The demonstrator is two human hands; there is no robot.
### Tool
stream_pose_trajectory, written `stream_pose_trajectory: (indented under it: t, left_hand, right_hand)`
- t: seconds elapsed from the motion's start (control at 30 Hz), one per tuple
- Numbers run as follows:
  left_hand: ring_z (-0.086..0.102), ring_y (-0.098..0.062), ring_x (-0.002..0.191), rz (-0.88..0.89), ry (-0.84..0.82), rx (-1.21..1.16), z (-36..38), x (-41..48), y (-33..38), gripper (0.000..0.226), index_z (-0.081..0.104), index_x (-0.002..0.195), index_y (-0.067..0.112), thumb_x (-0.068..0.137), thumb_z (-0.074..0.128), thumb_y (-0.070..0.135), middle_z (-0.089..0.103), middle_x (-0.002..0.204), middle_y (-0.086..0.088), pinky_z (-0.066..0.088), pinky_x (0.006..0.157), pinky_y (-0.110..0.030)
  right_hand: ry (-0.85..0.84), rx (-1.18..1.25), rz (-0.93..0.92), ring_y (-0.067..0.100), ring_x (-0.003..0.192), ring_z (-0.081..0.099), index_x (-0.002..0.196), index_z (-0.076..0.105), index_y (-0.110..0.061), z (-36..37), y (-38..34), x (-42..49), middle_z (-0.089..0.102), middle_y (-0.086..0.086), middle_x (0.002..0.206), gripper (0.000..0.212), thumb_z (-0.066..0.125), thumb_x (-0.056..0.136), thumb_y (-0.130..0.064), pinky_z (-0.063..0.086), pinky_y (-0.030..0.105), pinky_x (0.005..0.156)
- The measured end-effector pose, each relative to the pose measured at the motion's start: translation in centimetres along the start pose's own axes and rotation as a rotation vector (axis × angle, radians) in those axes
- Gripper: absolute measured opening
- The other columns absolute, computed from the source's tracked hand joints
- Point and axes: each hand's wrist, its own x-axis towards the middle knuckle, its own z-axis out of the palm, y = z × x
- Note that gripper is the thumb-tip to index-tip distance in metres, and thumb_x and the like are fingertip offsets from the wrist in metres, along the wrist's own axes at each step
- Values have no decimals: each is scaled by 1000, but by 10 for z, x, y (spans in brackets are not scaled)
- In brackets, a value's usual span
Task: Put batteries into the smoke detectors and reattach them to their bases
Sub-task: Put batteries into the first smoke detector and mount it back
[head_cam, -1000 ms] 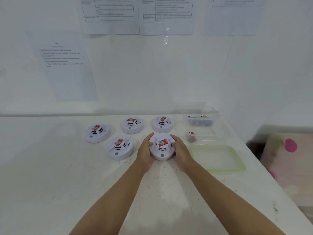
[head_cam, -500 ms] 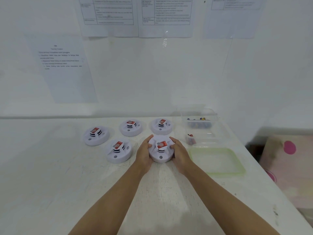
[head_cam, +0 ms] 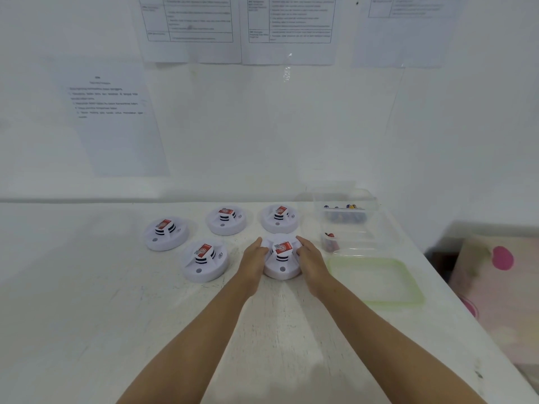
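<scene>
Both forearms reach in over the near edge of the surface. The left hand and right hand clasp the smoke detector from either side, fingers curled round its rim, thumbs up. It sits on the surface, right of the middle. Its red-and-white sticker carries print too small to read. The grip and the detector's place match half a second ago.

A second detector lies just left; a pale green tray lies beside the right edge. Farther back stand three more detectors and a clear tub of batteries at the far right corner. The left side offers open room. The wall sheets are unreadable.
</scene>
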Motion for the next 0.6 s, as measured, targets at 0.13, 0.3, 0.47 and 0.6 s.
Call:
stream_pose_trajectory:
  t: [0.13,0.3,0.47,0.6]
  left_hand:
    - [56,-24,113,17,-37,42,0,-8,4,25,59,108,15,96,38,5,61,117,-3,41,102,-40]
    - [59,-27,98,48,-28,127,1,-14,7,23,60,101,8,92,39,5,64,107,-17,44,86,-38]
    - [59,-18,86,60,10,226,2,-15,9,25,61,100,9,94,37,3,65,97,-5,45,69,-22]
    - [55,-13,77,64,20,317,1,-17,11,23,61,94,9,93,39,2,62,87,-2,42,63,-20]
  right_hand:
    - [-1,6,1,21,130,43,139,42,-16,1,-1,-3,45,0,142,43,33,96,-12,36,31,105]
    - [1,-24,-24,21,125,46,135,45,-13,-1,-2,-6,50,3,136,42,32,95,-8,38,28,97]
    - [11,-91,-12,22,132,40,139,41,-15,1,-2,-7,42,2,145,50,32,91,-5,33,37,112]
    - [22,-135,-4,22,140,28,144,32,-11,-1,-4,-9,29,5,153,53,32,92,-1,25,34,114]
